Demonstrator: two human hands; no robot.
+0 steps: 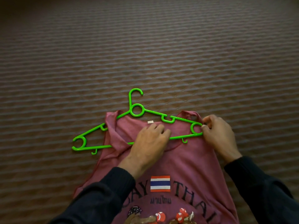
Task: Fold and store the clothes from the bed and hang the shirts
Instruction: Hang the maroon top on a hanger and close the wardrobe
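Observation:
A pink sleeveless shirt [186,160] with a flag print lies flat on the bed, neck away from me. A bright green plastic hanger [137,110] lies across its top, hook pointing away; its left end sticks out past the left strap, its middle runs through the neck opening. My left hand [150,141] rests on the neckline over the hanger's lower bar, fingers curled onto the fabric. My right hand [218,133] pinches the shirt's right strap at the hanger's right end loop.
The bed cover [145,54], brown with a ribbed diamond weave, fills the view all around the shirt. Dark sleeves cover both my forearms at the bottom of the frame.

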